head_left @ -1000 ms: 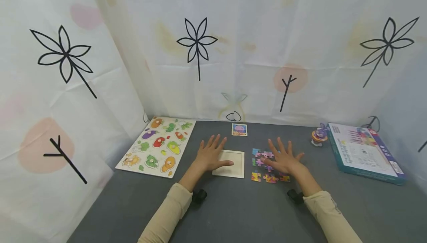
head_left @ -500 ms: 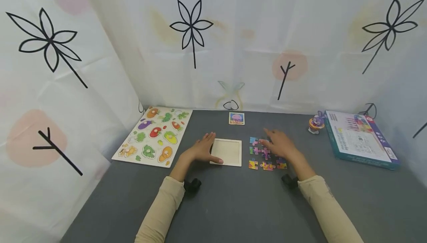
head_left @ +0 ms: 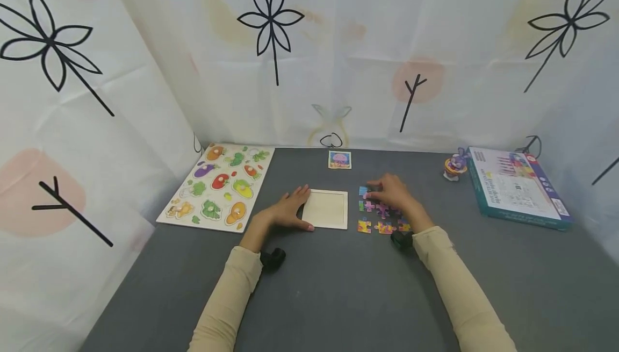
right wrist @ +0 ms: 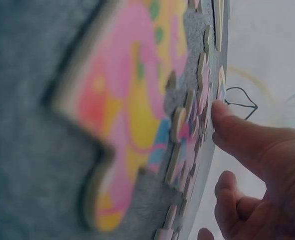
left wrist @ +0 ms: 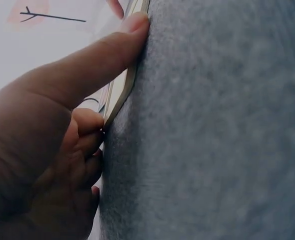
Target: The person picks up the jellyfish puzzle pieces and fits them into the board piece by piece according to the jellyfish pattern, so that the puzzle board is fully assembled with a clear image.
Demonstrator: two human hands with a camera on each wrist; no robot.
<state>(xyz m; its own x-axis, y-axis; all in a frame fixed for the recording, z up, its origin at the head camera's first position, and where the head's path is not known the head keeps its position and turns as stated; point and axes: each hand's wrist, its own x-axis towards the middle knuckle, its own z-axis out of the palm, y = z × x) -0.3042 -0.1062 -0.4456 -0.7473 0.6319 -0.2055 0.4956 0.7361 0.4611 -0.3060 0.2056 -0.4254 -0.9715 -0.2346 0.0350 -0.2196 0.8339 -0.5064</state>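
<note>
A shallow, pale wooden puzzle tray (head_left: 325, 209) lies flat on the grey table. My left hand (head_left: 280, 212) grips its left side, fingers at the far corner and thumb at the near edge; in the left wrist view the thumb (left wrist: 95, 65) touches the tray's rim (left wrist: 121, 90). To the tray's right lie several loose jigsaw pieces (head_left: 384, 228). My right hand (head_left: 394, 193) is over their far row, with thumb and forefinger apart around a blue corner piece (head_left: 362, 191). The right wrist view shows the thumb (right wrist: 237, 127) close to the pieces; contact is unclear.
A small picture card (head_left: 340, 159) lies behind the tray. A vegetable puzzle board (head_left: 220, 201) is at the left. At the right stand a purple-and-orange figurine (head_left: 455, 165) and a flat teal-edged box (head_left: 517, 185). A white patterned cloth (head_left: 362, 45) hangs behind.
From being spread above the table, both hands have come down. My left hand has taken hold of the tray's left side; my right has moved to the far-left puzzle piece. The head view has tilted down.
</note>
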